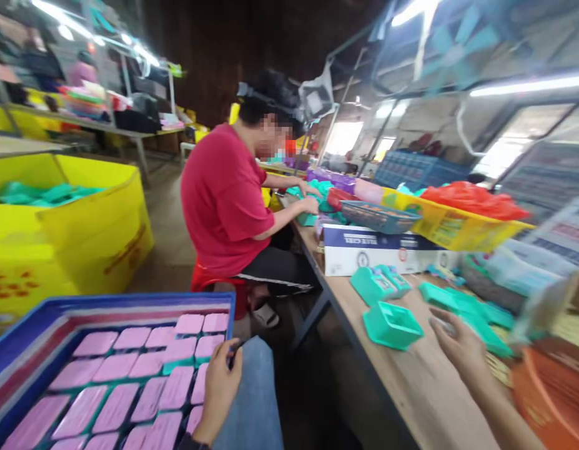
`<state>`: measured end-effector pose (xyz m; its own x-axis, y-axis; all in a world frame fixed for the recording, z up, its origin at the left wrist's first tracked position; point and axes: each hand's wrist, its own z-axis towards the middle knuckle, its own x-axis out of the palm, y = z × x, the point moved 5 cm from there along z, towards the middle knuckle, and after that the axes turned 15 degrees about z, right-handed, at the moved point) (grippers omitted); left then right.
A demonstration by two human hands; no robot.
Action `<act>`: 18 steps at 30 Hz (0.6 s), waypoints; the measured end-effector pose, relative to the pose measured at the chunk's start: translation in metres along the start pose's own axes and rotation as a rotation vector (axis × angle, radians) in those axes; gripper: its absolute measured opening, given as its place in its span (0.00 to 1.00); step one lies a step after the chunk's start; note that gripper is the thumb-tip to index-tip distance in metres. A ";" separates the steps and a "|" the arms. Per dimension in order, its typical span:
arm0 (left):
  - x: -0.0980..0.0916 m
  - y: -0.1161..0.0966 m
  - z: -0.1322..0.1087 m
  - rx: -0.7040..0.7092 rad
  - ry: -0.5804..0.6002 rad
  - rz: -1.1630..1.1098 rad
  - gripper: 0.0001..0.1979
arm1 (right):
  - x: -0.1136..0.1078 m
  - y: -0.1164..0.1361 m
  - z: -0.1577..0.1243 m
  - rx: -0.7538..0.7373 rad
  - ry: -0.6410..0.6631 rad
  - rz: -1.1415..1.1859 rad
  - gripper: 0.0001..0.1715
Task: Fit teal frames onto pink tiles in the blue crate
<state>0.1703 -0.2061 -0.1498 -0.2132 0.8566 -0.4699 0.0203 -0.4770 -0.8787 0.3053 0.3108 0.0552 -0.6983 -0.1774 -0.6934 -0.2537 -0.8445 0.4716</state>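
My left hand (222,382) is at the right rim of a blue crate (143,299), its fingers curled around something small and dark that I cannot make out. Rows of pink-topped boxes with green sides (118,406) fill the crate. Over the wooden table, my right hand (460,347) has its fingers drawn together, with a small greyish glint between them, too blurred to name. Just left of it stands an open green plastic housing (393,325). Behind that are more green housings (379,284), and flat green parts (471,309) lie beyond the right hand.
A co-worker in a red shirt (228,194) sits further along the table (364,369), hands on green parts. An orange bucket (546,387) stands at the right. A white-and-blue carton (350,253) and a blue basket (380,215) are behind the housings. A yellow bin (92,237) stands left.
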 end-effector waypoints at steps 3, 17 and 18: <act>0.014 -0.051 -0.007 0.092 0.047 -0.010 0.21 | 0.008 -0.004 0.020 0.054 0.114 0.121 0.34; 0.140 -0.258 -0.043 0.604 0.567 0.146 0.15 | 0.076 -0.008 0.130 0.157 0.186 -0.141 0.24; 0.148 -0.268 -0.034 0.575 0.570 0.174 0.16 | 0.080 -0.010 0.135 0.164 0.183 -0.168 0.24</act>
<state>0.1669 0.0549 0.0131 0.2781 0.6559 -0.7018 -0.5283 -0.5058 -0.6820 0.1618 0.3729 0.0686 -0.5086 -0.1431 -0.8490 -0.4709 -0.7793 0.4134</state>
